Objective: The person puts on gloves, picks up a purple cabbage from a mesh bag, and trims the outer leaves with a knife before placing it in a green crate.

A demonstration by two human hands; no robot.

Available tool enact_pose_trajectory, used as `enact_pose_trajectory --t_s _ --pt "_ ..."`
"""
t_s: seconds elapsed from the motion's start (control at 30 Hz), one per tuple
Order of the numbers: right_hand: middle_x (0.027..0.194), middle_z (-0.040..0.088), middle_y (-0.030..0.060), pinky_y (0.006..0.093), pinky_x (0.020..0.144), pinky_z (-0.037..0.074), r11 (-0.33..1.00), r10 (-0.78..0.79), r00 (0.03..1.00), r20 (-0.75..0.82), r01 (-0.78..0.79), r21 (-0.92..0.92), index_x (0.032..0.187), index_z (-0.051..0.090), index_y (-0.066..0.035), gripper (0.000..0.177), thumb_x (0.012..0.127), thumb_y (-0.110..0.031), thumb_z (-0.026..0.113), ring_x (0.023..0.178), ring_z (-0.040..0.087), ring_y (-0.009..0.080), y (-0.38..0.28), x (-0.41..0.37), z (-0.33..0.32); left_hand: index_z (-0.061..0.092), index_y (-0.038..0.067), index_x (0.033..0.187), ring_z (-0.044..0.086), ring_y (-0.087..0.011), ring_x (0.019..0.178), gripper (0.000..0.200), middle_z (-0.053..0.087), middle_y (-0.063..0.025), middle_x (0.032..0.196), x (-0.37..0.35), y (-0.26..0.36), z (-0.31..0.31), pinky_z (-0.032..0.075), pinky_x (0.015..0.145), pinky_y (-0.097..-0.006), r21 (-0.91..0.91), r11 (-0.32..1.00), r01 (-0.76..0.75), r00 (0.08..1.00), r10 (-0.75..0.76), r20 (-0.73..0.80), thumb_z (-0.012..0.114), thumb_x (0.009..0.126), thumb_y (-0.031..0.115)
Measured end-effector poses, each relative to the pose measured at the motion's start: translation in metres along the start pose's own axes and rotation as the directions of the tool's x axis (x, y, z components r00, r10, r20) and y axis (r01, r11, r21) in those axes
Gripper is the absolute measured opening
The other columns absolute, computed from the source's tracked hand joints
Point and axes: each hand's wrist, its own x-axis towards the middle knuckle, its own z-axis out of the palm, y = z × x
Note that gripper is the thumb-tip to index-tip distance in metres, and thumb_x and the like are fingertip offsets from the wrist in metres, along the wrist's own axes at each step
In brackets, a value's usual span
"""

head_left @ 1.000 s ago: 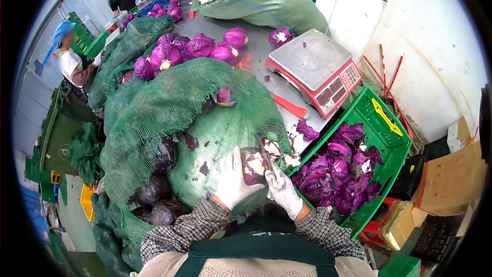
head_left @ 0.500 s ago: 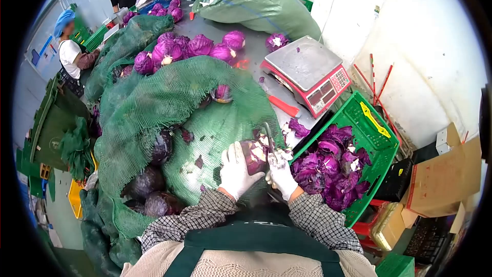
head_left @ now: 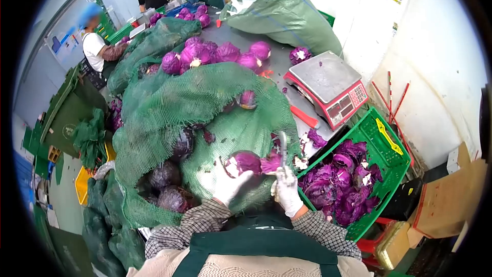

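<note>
Left grip (head_left: pixel 229 182): cupped on the red cabbage (head_left: pixel 247 163). Right grip (head_left: pixel 287 190): closed around the knife (head_left: pixel 283 146). Keep supporting fingers (head_left: pixel 219 168) clear of the edge; steady the cabbage over the netting (head_left: pixel 205 161), toward the worktop's near edge, left of the green crate (head_left: pixel 383 187).

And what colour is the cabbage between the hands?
The cabbage is purple, with a whitish patch at one end, seen best in the head view.

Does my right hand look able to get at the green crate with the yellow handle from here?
Probably yes: the right hand is close beside the green crate, and nothing appears to block the way, though it is holding a knife.
</note>
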Motion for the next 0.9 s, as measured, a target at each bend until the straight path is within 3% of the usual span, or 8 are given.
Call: enact_pose_trajectory --t_s 0.03,0.13,0.2,0.23,0.37,0.47,0.6,0.9 --pt "0.063 0.053 0.0044 0.0268 0.034 0.037 0.977 0.002 0.998 -0.065 0.012 0.211 0.105 0.054 -0.002 0.021 0.095 -0.019 0.047 0.041 0.049 0.0146 0.005 0.005 -0.009 0.024 -0.006 0.138 0.051 -0.0279 0.114 0.102 0.049 -0.0190 0.123 0.003 -0.011 -0.004 0.040 0.100 -0.0372 -0.329 0.944 0.015 0.995 0.018 0.098 0.082 0.066 0.037" --pt "0.045 0.032 -0.0052 0.0218 0.032 0.026 0.752 0.359 0.933 -0.002 -0.288 0.592 0.092 0.063 -0.005 0.039 0.092 -0.041 0.047 0.034 0.031 0.0074 -0.008 0.012 -0.102 0.034 -0.007 0.132 0.055 -0.0256 0.110 0.091 0.053 -0.0193 0.121 0.026 -0.049 -0.006 0.043 0.097 -0.0339 -0.361 0.922 0.139 0.985 -0.091 0.149 0.082 0.067 0.033" --pt "0.044 0.033 -0.0034 0.0226 0.028 0.022 0.865 0.302 0.892 -0.336 -0.107 0.491 0.105 0.061 -0.003 0.033 0.092 -0.032 0.050 0.031 0.028 0.0081 -0.031 -0.001 -0.172 0.029 -0.009 0.135 0.053 -0.0273 0.113 0.097 0.051 -0.0210 0.123 0.023 -0.006 -0.015 0.042 0.099 -0.0338 -0.164 0.981 0.104 0.983 -0.076 0.169 0.082 0.066 0.033" --pt "0.048 0.039 -0.0005 0.0236 0.027 0.026 0.997 0.003 0.751 -0.660 -0.055 -0.058 0.115 0.055 -0.002 0.030 0.094 -0.023 0.051 0.031 0.031 0.0095 -0.025 -0.003 -0.197 0.026 -0.010 0.136 0.052 -0.0282 0.114 0.099 0.050 -0.0218 0.124 0.017 0.013 -0.017 0.041 0.100 -0.0338 -0.067 0.994 0.092 0.980 -0.078 0.181 0.082 0.066 0.033" --pt "0.092 0.059 0.0066 0.0278 0.059 0.049 0.824 -0.337 0.918 -0.210 0.180 -0.538 0.113 0.053 -0.001 0.026 0.094 -0.019 0.049 0.071 0.057 0.0152 -0.039 -0.003 -0.194 0.014 -0.009 0.142 0.032 -0.0420 0.129 0.123 0.031 -0.0331 0.136 0.014 -0.004 0.002 0.028 0.108 -0.0435 0.208 0.903 -0.375 0.893 0.292 0.342 0.082 0.057 0.048" --pt "0.100 0.063 0.0135 0.0393 0.073 0.052 0.406 -0.486 0.792 0.370 0.579 -0.707 0.102 0.058 0.000 0.021 0.091 -0.017 0.051 0.085 0.062 0.0272 -0.043 -0.004 -0.082 0.017 -0.012 0.139 0.030 -0.0426 0.130 0.118 0.029 -0.0316 0.139 0.008 0.013 0.008 0.027 0.110 -0.0432 0.333 0.796 -0.505 0.828 0.338 0.448 0.081 0.058 0.043" --pt "0.105 0.062 0.0212 0.0375 0.084 0.050 0.450 -0.386 0.883 0.267 0.432 -0.781 0.108 0.059 0.005 0.026 0.088 -0.012 0.057 0.096 0.061 0.0352 -0.028 -0.009 -0.031 0.018 -0.013 0.139 0.030 -0.0417 0.131 0.120 0.030 -0.0316 0.138 0.006 0.025 0.015 0.026 0.110 -0.0427 0.419 0.752 -0.509 0.836 0.317 0.447 0.082 0.056 0.048" --pt "0.124 0.050 0.0302 0.0364 0.093 0.046 0.264 -0.460 0.767 0.448 0.600 -0.755 0.127 0.039 0.016 0.047 0.091 -0.013 0.049 0.110 0.055 0.0371 -0.007 0.004 -0.025 0.034 -0.016 0.129 0.041 -0.0435 0.121 0.100 0.044 -0.0314 0.126 0.003 0.038 0.038 0.032 0.106 -0.0459 0.471 0.670 -0.574 0.818 0.451 0.355 0.075 0.061 0.045"
